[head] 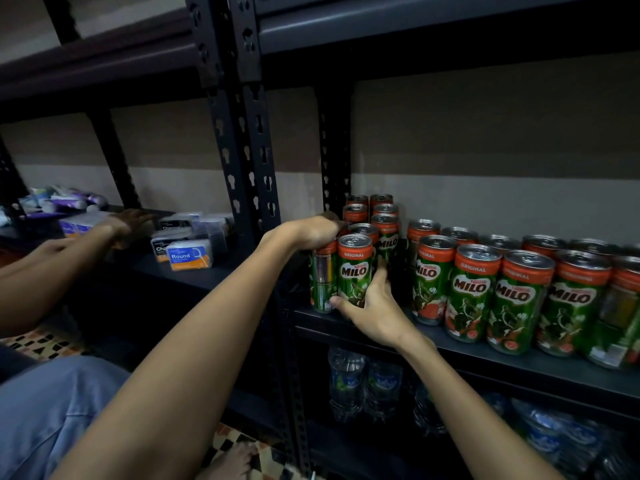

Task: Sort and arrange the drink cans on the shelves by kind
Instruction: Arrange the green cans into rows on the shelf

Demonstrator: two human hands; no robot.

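The right hand (372,308) curls around the front can (354,270) at the left end of the shelf (485,355). The left hand (313,232) rests on top of the cans just behind and seems to grip one, though its fingers are hidden. A row of cans (502,292) stands to the right.

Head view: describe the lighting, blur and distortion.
Head view: dim overall, with dark corners; small glints on the lids of the Milo cans; the water bottles below sit in deep shadow; the other person's hand at left is blurred; wide-angle bending tilts the shelf posts.
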